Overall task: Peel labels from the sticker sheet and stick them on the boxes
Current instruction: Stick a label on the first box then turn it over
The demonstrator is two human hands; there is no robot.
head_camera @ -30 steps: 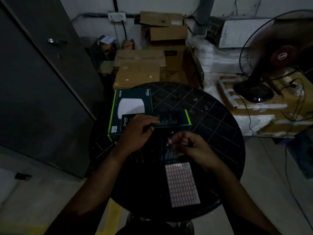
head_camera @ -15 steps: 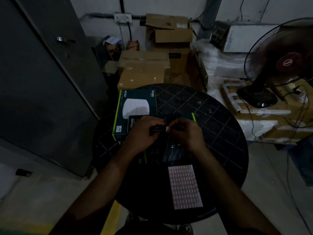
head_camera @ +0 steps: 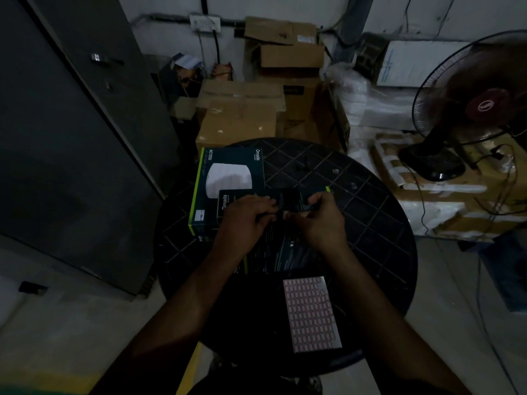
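Note:
A dark Omada box (head_camera: pixel 288 246) lies on the round black table (head_camera: pixel 370 212), its far edge raised. My left hand (head_camera: pixel 242 220) grips that far edge. My right hand (head_camera: pixel 319 220) pinches a small pale label (head_camera: pixel 285 214) against the box's edge, right beside my left fingertips. A second Omada box (head_camera: pixel 228 181) with a white device pictured on it lies flat at the table's left. The sticker sheet (head_camera: pixel 312 313), with several red-framed labels, lies near the table's front edge.
Cardboard boxes (head_camera: pixel 239 115) are stacked behind the table. A pedestal fan (head_camera: pixel 467 109) stands on packaging at the right. A grey metal cabinet (head_camera: pixel 71 138) fills the left side. Cables hang at the right.
My right hand moved up from near the sticker sheet to the box's far edge with the label. It now meets my left hand there. The view shifted slightly.

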